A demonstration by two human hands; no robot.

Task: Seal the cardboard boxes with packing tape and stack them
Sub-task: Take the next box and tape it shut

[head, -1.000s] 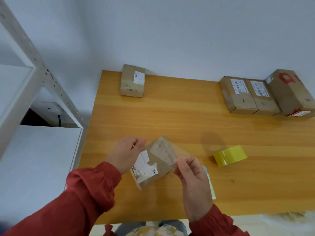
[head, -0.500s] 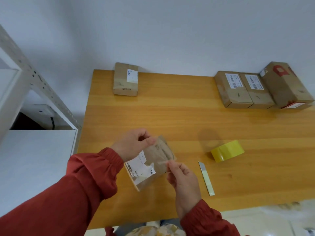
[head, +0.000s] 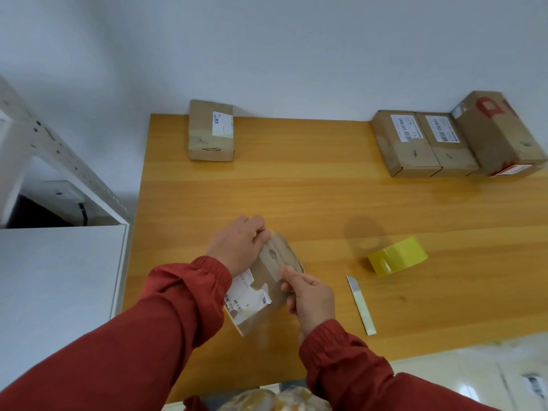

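On the orange wooden table (head: pixel 296 197), near its front edge, a small brown box (head: pixel 268 292) with a torn white label and glossy tape sits tilted between 2 hands, the left hand (head: pixel 237 247) gripping its far end, the right hand (head: pixel 311 301) pinching its right side, seemingly at the tape's end.

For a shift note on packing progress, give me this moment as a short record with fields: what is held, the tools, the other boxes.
held: small brown cardboard box with a torn white label, tilted, in both hands
left: left hand grips its far end
right: right hand pinches its near side
tape: yellow roll of packing tape on the wooden table, right of the hands
cutter: pale slim utility knife lying flat beside the roll
others: single brown cardboard box far left; row of three brown cardboard boxes far right
stacked: none
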